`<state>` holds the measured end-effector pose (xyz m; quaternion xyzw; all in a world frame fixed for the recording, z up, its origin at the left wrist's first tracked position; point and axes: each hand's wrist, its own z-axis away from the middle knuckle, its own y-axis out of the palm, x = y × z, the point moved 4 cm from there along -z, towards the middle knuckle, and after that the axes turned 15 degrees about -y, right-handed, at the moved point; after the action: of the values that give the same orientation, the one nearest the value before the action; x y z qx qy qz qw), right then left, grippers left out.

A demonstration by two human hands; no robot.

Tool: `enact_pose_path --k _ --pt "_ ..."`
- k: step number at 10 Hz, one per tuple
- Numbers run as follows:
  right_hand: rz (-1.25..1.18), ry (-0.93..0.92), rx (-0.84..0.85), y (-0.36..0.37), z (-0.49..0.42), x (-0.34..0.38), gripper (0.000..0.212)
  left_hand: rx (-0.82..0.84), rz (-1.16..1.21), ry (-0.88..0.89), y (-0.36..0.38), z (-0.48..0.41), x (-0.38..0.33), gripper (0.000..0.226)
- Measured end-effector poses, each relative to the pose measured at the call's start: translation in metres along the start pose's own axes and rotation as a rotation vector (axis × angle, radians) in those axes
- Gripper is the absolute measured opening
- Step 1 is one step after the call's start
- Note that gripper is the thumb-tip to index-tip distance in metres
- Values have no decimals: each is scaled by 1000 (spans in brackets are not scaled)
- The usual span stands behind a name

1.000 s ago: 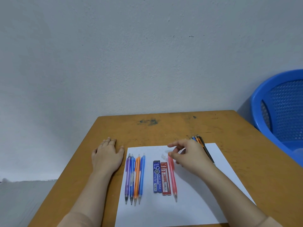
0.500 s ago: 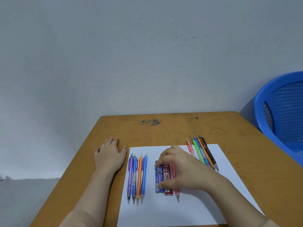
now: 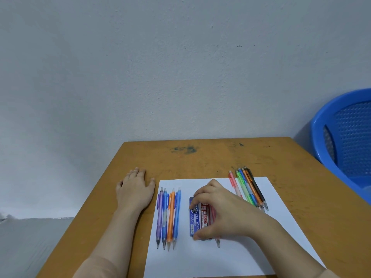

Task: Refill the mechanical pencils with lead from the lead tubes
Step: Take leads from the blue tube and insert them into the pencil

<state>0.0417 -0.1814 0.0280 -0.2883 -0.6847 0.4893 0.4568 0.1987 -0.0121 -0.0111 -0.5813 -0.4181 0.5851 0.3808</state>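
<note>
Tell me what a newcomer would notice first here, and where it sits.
The right hand sits mid-sheet on the white paper, fingers and thumb curled over the blue and red lead tubes. Left of it four coloured pencils lie in a neat row, the left hand flat on the table beside them. A bright blue basket juts in at the right edge.
</note>
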Motion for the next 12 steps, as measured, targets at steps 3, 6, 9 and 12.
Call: enact_pose_path --k 3,6,9,12 --pt "48 -26 -35 5 -3 3 59 2 5 -8 -1 2 0 57" --pt "40 -43 -238 -8 0 -1 57 -89 304 34 -16 13 -10 46" --pt "140 -52 -630 -20 3 -8 58 -209 542 552 -37 58 -47 35" --pt "191 -82 -766 -24 4 -6 56 143 854 484 -25 85 -64 36"
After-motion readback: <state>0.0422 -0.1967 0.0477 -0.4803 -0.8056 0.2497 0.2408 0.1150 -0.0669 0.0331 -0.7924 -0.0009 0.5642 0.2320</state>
